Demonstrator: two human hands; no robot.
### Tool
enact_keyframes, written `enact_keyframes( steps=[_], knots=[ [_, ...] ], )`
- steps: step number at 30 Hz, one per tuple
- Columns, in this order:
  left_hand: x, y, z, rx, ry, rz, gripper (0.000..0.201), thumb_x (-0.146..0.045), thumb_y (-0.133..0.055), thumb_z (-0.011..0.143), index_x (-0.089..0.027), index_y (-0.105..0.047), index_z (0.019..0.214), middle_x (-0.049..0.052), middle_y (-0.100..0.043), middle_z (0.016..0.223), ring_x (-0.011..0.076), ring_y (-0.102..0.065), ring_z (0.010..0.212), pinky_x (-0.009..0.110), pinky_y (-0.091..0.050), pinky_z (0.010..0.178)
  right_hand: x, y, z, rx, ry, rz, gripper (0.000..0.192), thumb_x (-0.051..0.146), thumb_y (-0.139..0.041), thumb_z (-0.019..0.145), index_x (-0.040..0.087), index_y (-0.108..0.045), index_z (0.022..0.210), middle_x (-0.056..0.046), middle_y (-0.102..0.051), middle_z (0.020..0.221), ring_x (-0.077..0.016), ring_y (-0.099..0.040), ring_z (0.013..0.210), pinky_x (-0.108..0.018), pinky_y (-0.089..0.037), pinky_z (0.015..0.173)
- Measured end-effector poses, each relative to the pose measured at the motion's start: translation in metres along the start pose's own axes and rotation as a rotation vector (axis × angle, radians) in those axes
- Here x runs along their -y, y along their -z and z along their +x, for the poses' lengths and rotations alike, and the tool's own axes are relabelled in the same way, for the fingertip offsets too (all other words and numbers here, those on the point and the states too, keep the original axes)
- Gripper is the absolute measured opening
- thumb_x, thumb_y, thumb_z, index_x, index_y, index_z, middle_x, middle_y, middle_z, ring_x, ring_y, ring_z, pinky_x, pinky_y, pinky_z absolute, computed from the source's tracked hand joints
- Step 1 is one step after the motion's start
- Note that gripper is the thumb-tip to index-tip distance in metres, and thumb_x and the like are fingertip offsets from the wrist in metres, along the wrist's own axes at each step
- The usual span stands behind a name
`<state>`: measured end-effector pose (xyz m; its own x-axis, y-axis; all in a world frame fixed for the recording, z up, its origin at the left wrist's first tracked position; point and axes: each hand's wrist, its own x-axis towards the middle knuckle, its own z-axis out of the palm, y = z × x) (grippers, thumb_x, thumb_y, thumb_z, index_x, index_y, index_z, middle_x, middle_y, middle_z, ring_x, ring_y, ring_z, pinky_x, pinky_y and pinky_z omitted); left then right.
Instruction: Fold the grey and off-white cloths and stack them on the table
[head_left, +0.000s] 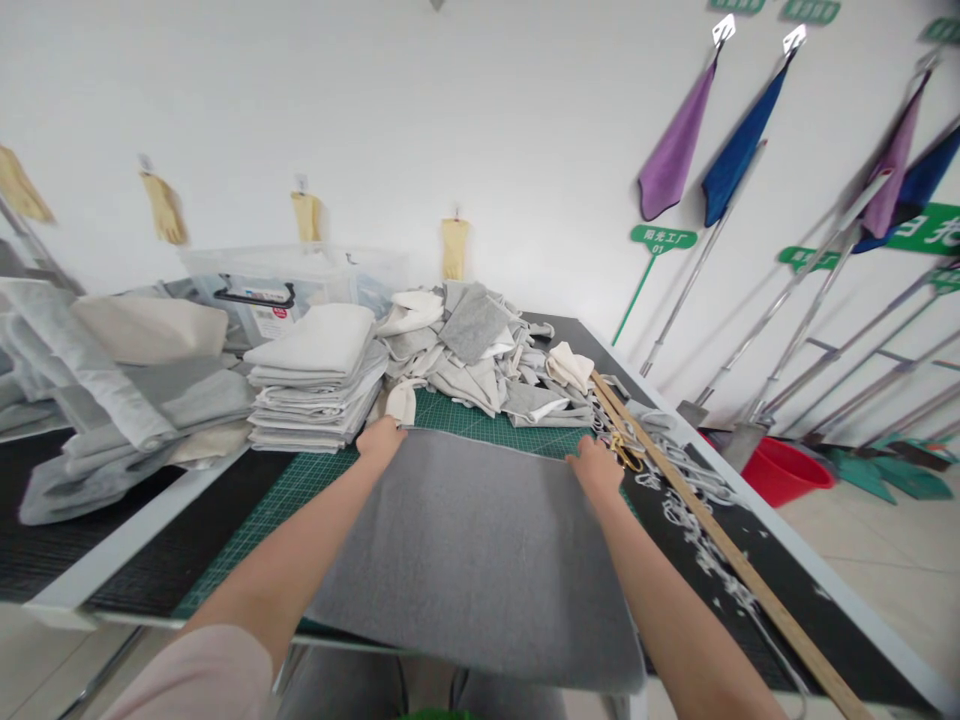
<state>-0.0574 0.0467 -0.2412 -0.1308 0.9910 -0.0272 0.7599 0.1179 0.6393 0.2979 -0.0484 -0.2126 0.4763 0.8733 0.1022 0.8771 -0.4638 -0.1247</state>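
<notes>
A flat grey cloth [480,550] spreads in front of me, its near edge hanging past the table's front. My left hand [381,440] is closed on the cloth's far left corner, beside a neat stack of folded cloths [311,400]. At the far right corner, my right hand [596,468] pinches the same cloth. Just right of that hand lie scissors with gold-coloured handles [628,455]. Beneath the cloth is a green cutting mat [480,425] with grid lines, partly covered.
A heap of grey and white fabric pieces [472,340] sits beyond the mat. Along the right runs a wooden strip [720,540] among loose scraps. Rolled fabric [112,380] and a clear plastic bin [292,285] stand left. A red bucket [787,470] is on the floor.
</notes>
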Motion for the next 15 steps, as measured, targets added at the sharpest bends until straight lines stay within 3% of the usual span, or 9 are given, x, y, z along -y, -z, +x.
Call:
enact_keyframes(
  steps=[2,5,7,9,11,13,15],
  knots=[
    [-0.004,0.004,-0.01,-0.088,0.008,0.079,0.022,-0.029,-0.052,0.065,-0.015,-0.053,0.082,0.015,-0.053,0.093,0.031,-0.046,0.095,0.036,-0.033,0.072,0.003,0.008,-0.019,-0.077,0.103,0.013,0.027,0.039,-0.041,0.075,0.021,-0.048,0.093,-0.008,-0.051,0.099,-0.0221,-0.047,0.093,-0.031,-0.036,0.068],
    [-0.005,0.011,-0.033,-0.129,-0.123,0.164,0.017,-0.026,-0.041,0.072,-0.018,-0.052,0.083,0.009,-0.053,0.093,0.0232,-0.047,0.091,0.03,-0.031,0.073,0.004,0.012,-0.071,-0.118,0.431,0.092,0.023,0.04,-0.036,0.077,0.023,-0.051,0.08,-0.003,-0.055,0.084,-0.0168,-0.05,0.082,-0.025,-0.036,0.063],
    [-0.002,0.017,-0.059,-0.022,-0.334,0.238,0.016,-0.026,-0.038,0.075,-0.02,-0.052,0.076,0.004,-0.056,0.081,0.0173,-0.049,0.08,0.025,-0.032,0.068,0.001,0.006,-0.117,-0.06,0.687,0.132,0.024,0.041,-0.037,0.077,0.023,-0.052,0.071,-0.001,-0.057,0.073,-0.0142,-0.051,0.073,-0.023,-0.036,0.061],
    [0.003,0.022,-0.095,0.18,-0.574,0.281,0.017,-0.03,-0.039,0.075,-0.021,-0.052,0.07,0.001,-0.055,0.069,0.0138,-0.048,0.068,0.022,-0.031,0.062,-0.005,-0.006,-0.161,-0.053,0.881,0.147,0.024,0.046,-0.045,0.07,0.024,-0.053,0.068,0.001,-0.058,0.068,-0.0139,-0.052,0.065,-0.023,-0.036,0.056],
    [0.009,0.025,-0.137,0.36,-0.803,0.259,0.019,-0.034,-0.038,0.076,-0.021,-0.051,0.07,-0.001,-0.054,0.069,0.0126,-0.047,0.067,0.022,-0.031,0.061,-0.014,-0.017,-0.193,-0.16,1.076,0.149,0.024,0.049,-0.05,0.065,0.028,-0.054,0.074,0.004,-0.06,0.068,-0.013,-0.052,0.058,-0.023,-0.035,0.049],
    [0.013,0.028,-0.175,0.494,-0.974,0.26,0.022,-0.042,-0.048,0.068,-0.023,-0.051,0.079,-0.001,-0.054,0.077,0.0139,-0.046,0.072,0.023,-0.031,0.063,-0.026,-0.021,-0.207,-0.285,1.113,0.102,0.025,0.043,-0.05,0.067,0.031,-0.053,0.088,0.006,-0.063,0.078,-0.0132,-0.054,0.061,-0.024,-0.037,0.051],
    [0.017,0.028,-0.202,0.49,-1.045,0.293,0.037,-0.046,-0.055,0.06,-0.025,-0.049,0.09,0.0,-0.052,0.092,0.0163,-0.045,0.079,0.027,-0.031,0.069,-0.039,-0.017,-0.208,-0.345,1.095,0.05,0.03,0.038,-0.05,0.069,0.029,-0.052,0.097,0.004,-0.063,0.088,-0.0138,-0.056,0.066,-0.024,-0.04,0.055]
  ],
)
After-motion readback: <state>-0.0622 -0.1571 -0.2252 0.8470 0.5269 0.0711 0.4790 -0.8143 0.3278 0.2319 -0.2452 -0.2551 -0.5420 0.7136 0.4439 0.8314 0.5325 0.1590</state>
